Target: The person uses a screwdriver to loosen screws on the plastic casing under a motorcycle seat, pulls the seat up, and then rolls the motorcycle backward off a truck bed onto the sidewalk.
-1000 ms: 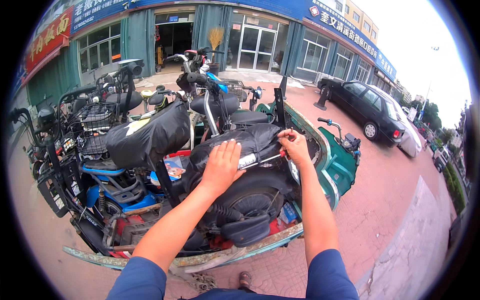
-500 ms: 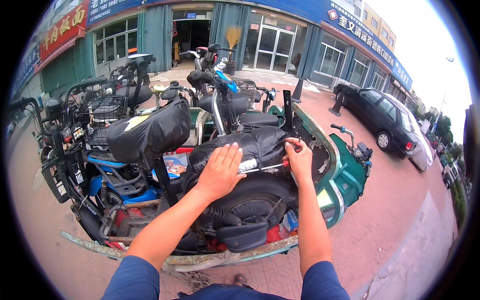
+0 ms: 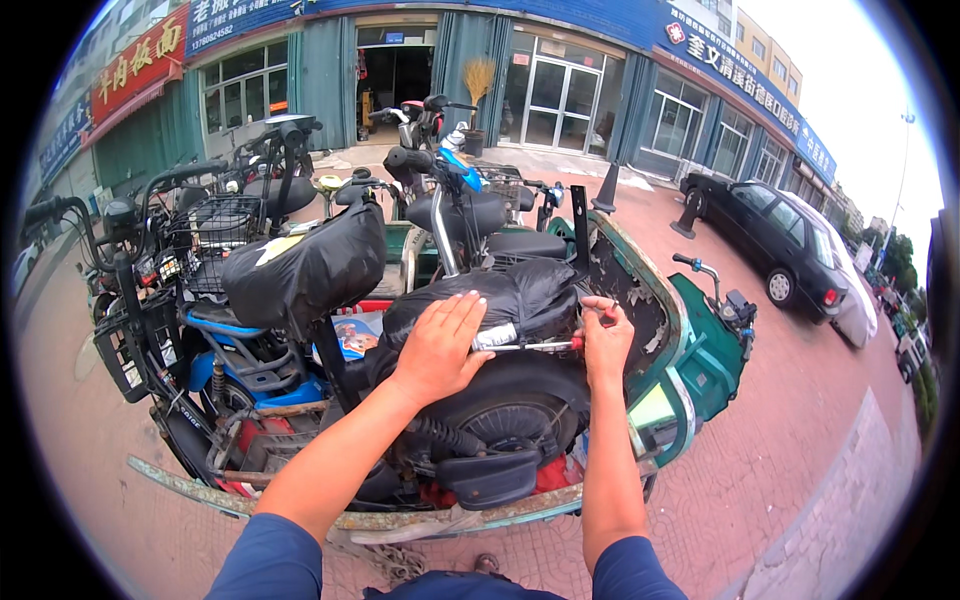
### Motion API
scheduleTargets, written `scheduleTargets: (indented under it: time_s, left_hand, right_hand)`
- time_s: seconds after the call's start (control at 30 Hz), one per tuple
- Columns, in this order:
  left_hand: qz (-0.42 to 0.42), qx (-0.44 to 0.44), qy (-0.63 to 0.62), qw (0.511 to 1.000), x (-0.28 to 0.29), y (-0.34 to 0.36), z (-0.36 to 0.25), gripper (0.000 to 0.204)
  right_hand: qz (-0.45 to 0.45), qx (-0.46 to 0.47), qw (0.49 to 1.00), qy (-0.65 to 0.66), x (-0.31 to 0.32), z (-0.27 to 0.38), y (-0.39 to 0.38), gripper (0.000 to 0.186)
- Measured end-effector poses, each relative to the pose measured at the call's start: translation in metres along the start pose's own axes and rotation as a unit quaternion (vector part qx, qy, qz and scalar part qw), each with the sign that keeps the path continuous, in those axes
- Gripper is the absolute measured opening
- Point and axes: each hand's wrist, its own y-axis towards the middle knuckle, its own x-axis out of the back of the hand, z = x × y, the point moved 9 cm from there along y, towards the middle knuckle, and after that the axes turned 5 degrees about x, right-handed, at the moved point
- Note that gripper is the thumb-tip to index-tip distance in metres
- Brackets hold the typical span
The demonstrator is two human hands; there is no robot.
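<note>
My left hand lies flat, fingers spread, on the black plastic-covered seat of an electric scooter. My right hand grips the red handle of a screwdriver, whose metal shaft points left toward a small white part by my left fingertips. The scooter's black rear wheel and fender are just below both hands. The scooter stands in the bed of a green cargo tricycle.
Several more scooters and bikes crowd the left, one with a black-wrapped seat and a wire basket. A dark car is parked at right on red brick paving. Shopfronts with glass doors line the back.
My right hand has shifted slightly down and right along the seat edge with the screwdriver. My left hand stays pressed on the seat cover. The view has tilted a little.
</note>
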Motion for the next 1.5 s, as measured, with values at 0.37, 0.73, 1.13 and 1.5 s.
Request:
scheduleTargets:
  time_s: [0.37, 0.73, 1.13, 1.5]
  left_hand:
    - [0.006, 0.003, -0.028, 1.0, 0.007, -0.008, 0.004, 0.09]
    - [-0.012, -0.003, 0.013, 1.0, -0.004, -0.006, 0.008, 0.092]
    - [-0.032, -0.01, 0.087, 0.996, -0.012, -0.008, 0.003, 0.084]
    - [-0.017, 0.003, 0.026, 1.0, -0.005, -0.004, 0.004, 0.08]
  right_hand:
    - [-0.022, 0.149, 0.952, -0.268, -0.02, 0.092, -0.037, 0.009]
    - [0.11, 0.082, 0.98, -0.145, -0.03, 0.054, 0.029, 0.007]
    - [0.102, -0.024, 0.992, -0.066, -0.029, 0.009, 0.034, 0.008]
    - [0.005, -0.019, 0.998, -0.052, -0.008, 0.017, 0.006, 0.005]
